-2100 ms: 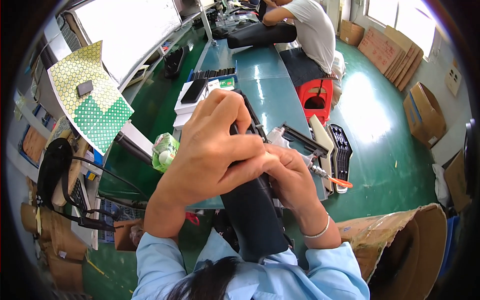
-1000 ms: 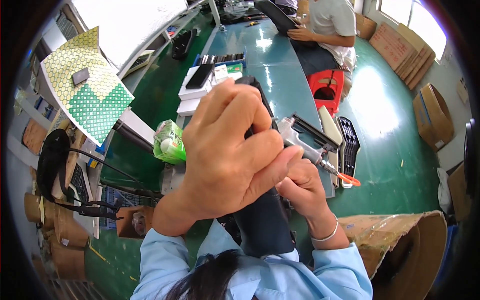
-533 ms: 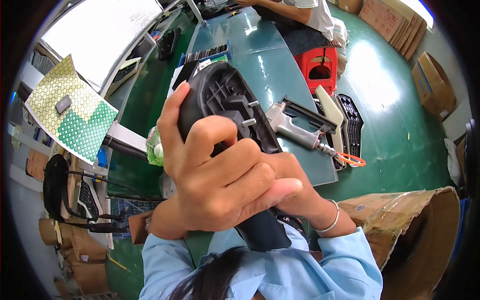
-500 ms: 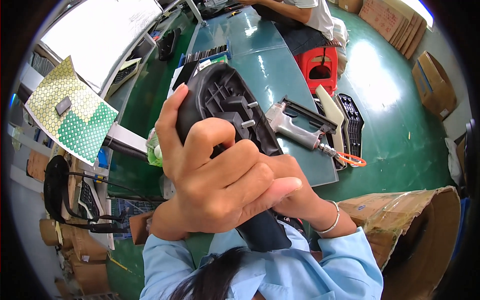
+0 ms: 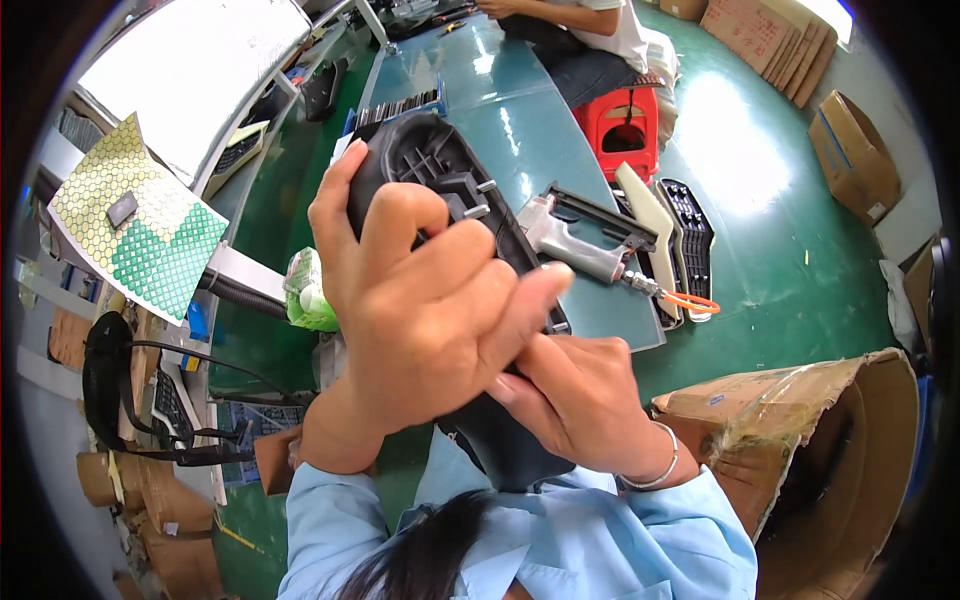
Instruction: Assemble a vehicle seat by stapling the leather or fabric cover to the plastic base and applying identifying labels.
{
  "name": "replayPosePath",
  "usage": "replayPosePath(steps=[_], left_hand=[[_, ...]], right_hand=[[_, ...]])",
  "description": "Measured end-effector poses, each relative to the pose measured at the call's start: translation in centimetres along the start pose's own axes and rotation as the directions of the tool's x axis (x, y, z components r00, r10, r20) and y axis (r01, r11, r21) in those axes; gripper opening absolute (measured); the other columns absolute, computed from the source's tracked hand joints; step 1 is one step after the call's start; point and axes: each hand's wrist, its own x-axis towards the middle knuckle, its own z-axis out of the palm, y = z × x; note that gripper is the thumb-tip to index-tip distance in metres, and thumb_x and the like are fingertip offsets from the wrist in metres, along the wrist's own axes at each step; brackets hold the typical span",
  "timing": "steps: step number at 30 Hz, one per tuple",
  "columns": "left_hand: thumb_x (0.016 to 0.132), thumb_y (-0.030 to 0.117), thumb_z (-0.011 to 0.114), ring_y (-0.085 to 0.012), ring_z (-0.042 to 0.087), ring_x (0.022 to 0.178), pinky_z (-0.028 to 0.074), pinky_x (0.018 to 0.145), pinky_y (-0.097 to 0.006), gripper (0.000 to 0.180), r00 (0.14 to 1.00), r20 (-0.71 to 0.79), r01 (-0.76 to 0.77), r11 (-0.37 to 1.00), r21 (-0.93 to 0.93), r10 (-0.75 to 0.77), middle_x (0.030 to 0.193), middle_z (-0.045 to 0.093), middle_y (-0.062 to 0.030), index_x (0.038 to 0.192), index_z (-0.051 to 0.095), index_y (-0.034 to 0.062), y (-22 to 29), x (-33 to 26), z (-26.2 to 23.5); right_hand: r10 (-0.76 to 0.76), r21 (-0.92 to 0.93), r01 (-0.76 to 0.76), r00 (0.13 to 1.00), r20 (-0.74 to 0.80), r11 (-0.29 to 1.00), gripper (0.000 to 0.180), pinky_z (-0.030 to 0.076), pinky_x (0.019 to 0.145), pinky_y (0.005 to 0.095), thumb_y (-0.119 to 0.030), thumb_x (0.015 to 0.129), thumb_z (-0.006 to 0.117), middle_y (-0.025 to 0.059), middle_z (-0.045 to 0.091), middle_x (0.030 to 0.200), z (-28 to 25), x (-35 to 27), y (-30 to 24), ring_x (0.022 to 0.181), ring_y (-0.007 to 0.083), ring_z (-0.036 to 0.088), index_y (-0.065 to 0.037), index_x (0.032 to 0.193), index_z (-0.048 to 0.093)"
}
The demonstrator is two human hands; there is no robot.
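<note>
Green-floored workshop, long teal bench (image 5: 560, 170) running away from the camera, a second person seated at its far end beside a red stool (image 5: 622, 118). Up close, raised between the camera and the near end of the bench, a black ribbed plastic part (image 5: 440, 185) is gripped in both hands. Left hand (image 5: 420, 300) wraps over its upper half, fingers curled round the shell, thumb along the left edge. Right hand (image 5: 575, 400) clamps the lower end from beneath, fingers closed tight, bracelet at the wrist. Risk, as judged: the part is long and held off the bench, so a slipping grip could drop it onto the grey air tool (image 5: 580, 245) w/ orange hose lying below, or squeezing could snap a thin rib. Cardboard box (image 5: 800, 420) sits at right.
</note>
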Motion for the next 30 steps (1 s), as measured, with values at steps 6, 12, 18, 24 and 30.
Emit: replayPosePath(steps=[6, 12, 18, 24, 30], left_hand=[[0.072, 0.023, 0.072, -0.02, 0.043, 0.067, 0.031, 0.097, -0.047, 0.03, 0.998, -0.06, 0.032, 0.999, -0.009, -0.033, 0.055, 0.043, 0.001, 0.051, 0.057, 0.0068, -1.5, -1.7, -0.5], [0.078, 0.029, 0.059, -0.0206, 0.043, 0.066, 0.039, 0.092, -0.049, 0.037, 0.963, -0.268, -0.051, 0.992, -0.113, 0.019, 0.055, 0.046, 0.0003, 0.048, 0.053, 0.008, -3.0, -4.9, -5.5], [0.096, 0.038, 0.028, -0.0219, 0.039, 0.063, 0.036, 0.067, -0.036, 0.043, 0.858, -0.483, -0.135, 0.985, 0.112, 0.173, 0.054, 0.037, -0.002, 0.063, 0.037, 0.0122, -3.1, -6.6, -11.9], [0.099, 0.04, 0.011, -0.023, 0.044, 0.072, 0.036, 0.078, -0.038, 0.064, 0.647, -0.762, -0.039, 0.996, -0.079, -0.035, 0.054, 0.035, -0.0043, 0.052, 0.042, 0.0104, -7.0, -11.5, -10.2], [0.1, 0.042, 0.011, -0.0219, 0.043, 0.075, 0.035, 0.079, -0.035, 0.067, 0.41, -0.824, 0.13, 0.919, -0.372, -0.392, 0.05, 0.035, -0.0029, 0.047, 0.039, 0.0118, -6.4, -15.7, -3.3]], right_hand=[[0.114, 0.124, -0.138, 0.977, 0.182, 0.983, 0.036, 0.034, 0.044, 0.0411, -0.031, 0.089, 0.06, 0.0145, 0.043, 0.052, 1.3, 1.0, -0.1, 0.044, 0.0331, 0.046, -0.002, 0.079, 0.041], [0.169, 0.59, -0.181, 0.983, 0.075, 0.787, 0.03, 0.046, 0.074, 0.0302, -0.031, 0.096, 0.046, 0.0085, 0.055, 0.086, -1.9, -1.8, 3.0, 0.076, 0.0159, 0.054, -0.002, 0.092, 0.047], [0.289, 0.482, -0.601, 0.766, 0.574, 0.637, 0.072, 0.035, 0.1, 0.0354, -0.046, 0.082, 0.065, 0.0106, 0.046, 0.129, -3.1, -10.8, 9.8, 0.118, 0.0203, 0.046, 0.002, 0.131, 0.042], [0.589, 0.692, -0.704, 0.631, 0.505, 0.161, 0.095, 0.031, 0.105, 0.0326, -0.062, 0.073, 0.064, 0.0104, 0.045, 0.134, -0.7, -21.1, 8.8, 0.124, 0.0185, 0.041, 0.004, 0.136, 0.036], [0.711, 0.987, -0.143, 0.701, 0.051, 0.07, 0.085, 0.028, 0.109, 0.0475, -0.058, 0.08, 0.06, 0.0159, 0.037, 0.143, -2.0, -28.7, 3.4, 0.13, 0.0312, 0.037, -0.005, 0.141, 0.031]])
